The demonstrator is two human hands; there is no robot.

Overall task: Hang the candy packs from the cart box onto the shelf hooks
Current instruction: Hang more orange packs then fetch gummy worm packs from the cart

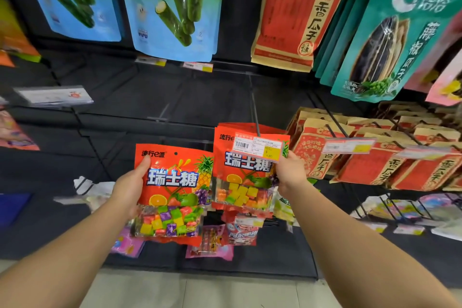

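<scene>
My left hand [130, 190] grips a red candy pack [175, 192] by its left edge, thumb on the front near the top corner; colourful wrapped sweets show through its clear lower window. Just to its right, more red candy packs [240, 177] of the same kind hang on a shelf hook [255, 117]. My right hand [291, 175] holds the right side of these hanging packs, its fingers just below the price tag [260, 147] at the hook's tip. The held pack's small hang hole sits left of the hook. The cart box is out of view.
Sunflower seed bags [375, 157] fill the hooks to the right, and teal and red seed bags [375, 40] hang above. Blue-green seaweed roll bags [172, 7] hang at the top. Bare hooks [160, 115] stick out from the dark back panel on the left. Other small snack packs [212, 240] hang lower down.
</scene>
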